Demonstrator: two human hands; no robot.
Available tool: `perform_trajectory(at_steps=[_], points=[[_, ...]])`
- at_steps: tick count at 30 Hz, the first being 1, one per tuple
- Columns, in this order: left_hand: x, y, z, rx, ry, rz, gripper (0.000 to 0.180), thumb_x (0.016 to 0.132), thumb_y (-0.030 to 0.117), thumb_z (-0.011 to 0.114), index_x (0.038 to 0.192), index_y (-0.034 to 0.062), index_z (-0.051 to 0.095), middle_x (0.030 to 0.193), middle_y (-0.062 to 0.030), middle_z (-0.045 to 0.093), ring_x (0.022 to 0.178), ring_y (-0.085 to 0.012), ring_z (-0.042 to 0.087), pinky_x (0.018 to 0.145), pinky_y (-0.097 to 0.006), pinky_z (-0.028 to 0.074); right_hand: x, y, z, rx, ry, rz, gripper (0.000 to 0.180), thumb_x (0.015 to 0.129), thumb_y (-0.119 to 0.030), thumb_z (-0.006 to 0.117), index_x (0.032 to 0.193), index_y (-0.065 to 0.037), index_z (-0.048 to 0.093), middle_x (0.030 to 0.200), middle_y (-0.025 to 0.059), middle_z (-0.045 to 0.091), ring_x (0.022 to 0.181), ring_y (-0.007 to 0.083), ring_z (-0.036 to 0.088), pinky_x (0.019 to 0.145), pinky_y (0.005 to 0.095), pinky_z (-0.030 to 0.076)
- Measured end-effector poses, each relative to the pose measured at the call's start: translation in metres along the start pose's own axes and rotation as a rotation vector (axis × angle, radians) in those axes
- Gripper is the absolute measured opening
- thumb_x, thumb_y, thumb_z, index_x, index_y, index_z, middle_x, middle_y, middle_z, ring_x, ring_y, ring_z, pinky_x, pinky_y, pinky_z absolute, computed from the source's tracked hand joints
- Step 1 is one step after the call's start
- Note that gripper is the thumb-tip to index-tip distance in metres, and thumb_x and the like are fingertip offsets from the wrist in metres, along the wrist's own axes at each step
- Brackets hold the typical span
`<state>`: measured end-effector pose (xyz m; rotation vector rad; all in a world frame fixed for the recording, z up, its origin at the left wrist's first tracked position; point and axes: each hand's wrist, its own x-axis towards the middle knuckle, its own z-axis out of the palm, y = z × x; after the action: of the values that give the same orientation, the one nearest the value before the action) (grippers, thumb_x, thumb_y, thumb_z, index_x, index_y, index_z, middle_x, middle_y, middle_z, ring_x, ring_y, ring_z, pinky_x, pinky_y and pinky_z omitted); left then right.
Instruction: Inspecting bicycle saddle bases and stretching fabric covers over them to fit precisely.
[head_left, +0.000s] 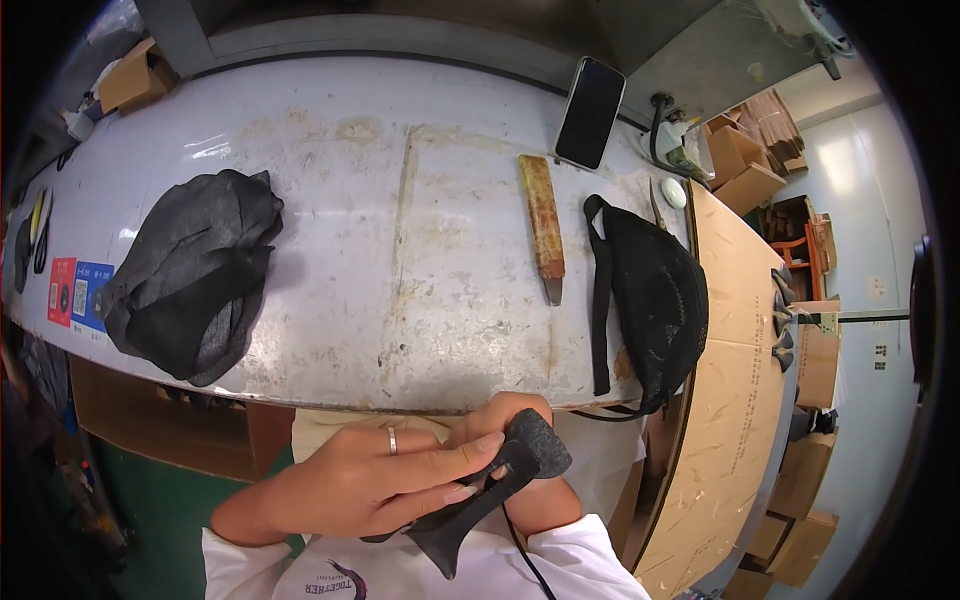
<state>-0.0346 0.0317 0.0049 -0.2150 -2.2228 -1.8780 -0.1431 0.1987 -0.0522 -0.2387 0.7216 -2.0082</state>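
near the tabletop [400, 250] edge, your left hand [370, 485] and right hand [505, 415] both grasp a black fabric piece [490, 490], held close for working; black piles lie left and right.

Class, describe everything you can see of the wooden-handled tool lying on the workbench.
The wooden-handled tool is a long, flat, worn strip of yellowish-brown wood, stained reddish, ending in a short grey metal blade at the end nearer the person. It lies flat on the scuffed white bench, between a dark phone and a black mesh piece. Neither hand touches it.
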Motion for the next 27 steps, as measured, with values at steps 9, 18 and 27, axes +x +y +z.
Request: perform_trajectory(at_steps=[9, 18, 27], points=[[-0.009, -0.008, -0.008, -0.19, -0.155, -0.161, 0.049, 0.086, 0.007, 0.071, 0.133, 0.003, 0.058, 0.088, -0.0136, 0.068, 0.06, -0.0203, 0.06, 0.054, -0.029, 0.047, -0.008, -0.01, -0.003, 0.113, -0.116, -0.102, 0.022, 0.07, -0.001, 0.083, 0.081, 0.004, 0.064, 0.073, 0.0127, 0.069, 0.062, 0.0196, 0.066, 0.058, 0.0304, 0.052], [-0.011, -0.008, -0.006, -0.231, -0.039, -0.154, 0.047, 0.087, 0.0, 0.067, 0.133, -0.0028, 0.057, 0.083, -0.013, 0.065, 0.069, -0.0183, 0.06, 0.063, -0.027, 0.047, 0.0, -0.017, 0.005, -0.264, -0.119, 0.23, 0.029, 0.062, 0.001, 0.088, 0.082, 0.005, 0.066, 0.074, 0.0146, 0.071, 0.063, 0.0198, 0.068, 0.053, 0.0284, 0.049], [-0.01, -0.004, -0.006, -0.13, -0.073, -0.15, 0.04, 0.083, 0.0, 0.07, 0.122, -0.0061, 0.063, 0.067, -0.0089, 0.056, 0.055, -0.0152, 0.053, 0.051, -0.028, 0.041, -0.003, -0.014, -0.012, -0.436, -0.18, 0.156, 0.033, 0.075, -0.022, 0.084, 0.074, 0.005, 0.067, 0.066, 0.0126, 0.067, 0.056, 0.0188, 0.063, 0.05, 0.0285, 0.046]])
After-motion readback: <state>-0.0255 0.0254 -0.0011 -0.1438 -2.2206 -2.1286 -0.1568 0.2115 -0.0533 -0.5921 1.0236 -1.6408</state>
